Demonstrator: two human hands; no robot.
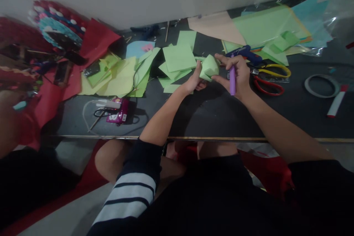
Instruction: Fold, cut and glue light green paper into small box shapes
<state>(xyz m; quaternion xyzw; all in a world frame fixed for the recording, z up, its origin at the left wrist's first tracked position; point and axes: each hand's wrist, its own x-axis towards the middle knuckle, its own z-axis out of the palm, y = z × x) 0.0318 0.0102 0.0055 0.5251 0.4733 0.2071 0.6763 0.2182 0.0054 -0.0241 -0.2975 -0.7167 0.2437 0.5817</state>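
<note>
My left hand grips a folded light-green paper piece from its left side, above the dark table. My right hand is closed around a purple stick-shaped tool that points down, and its fingertips also touch the right side of the green paper piece. Both hands meet over the middle of the table, just in front of a pile of green paper squares.
A blue glue gun and yellow and red scissors lie right of my hands. A tape ring and a red-white marker sit far right. Yellow-green sheets, a pink device and red paper lie left.
</note>
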